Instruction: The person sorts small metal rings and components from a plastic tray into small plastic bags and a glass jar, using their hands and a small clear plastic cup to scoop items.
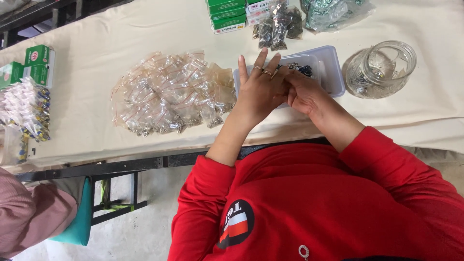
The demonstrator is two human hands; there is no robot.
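Well, far left of the tray: two green boxes [39,62] lay on the table [96,38], with a heap of small white packets [26,108] just below them, too many to count.
Lower left of the tray: one pink sleeve [29,212] of another person, off the table.
Left of the tray: one spread pile of small clear zip bags [169,94], each seemingly holding a few metal bits; the bags overlapped too much to count.
Left hand [258,92]: open, palm hidden, fingers spread and pointing over the near-left edge of the tray; two rings showed on it.
Right hand [305,93]: curled, its fingertips pressed into the left hand at the near edge of the tray; whether it pinched anything could not be told.
Tray [333,72]: one clear plastic tray, with small dark and silvery pieces [302,68] inside, partly behind the hands; their count was unclear.
Beyond the tray: a stack of at least three green boxes [226,14], a few clear bags of dark metal parts [279,26], and one greenish bag [328,12].
Right of the tray: one glass jar [382,67], tilted, with metal bits inside.
Step in hand: likely gathering or sorting small pieces between the two hands over the tray.
Next move calls for: a fine fingertip pinch and a level left hand, so nothing small rolls off.
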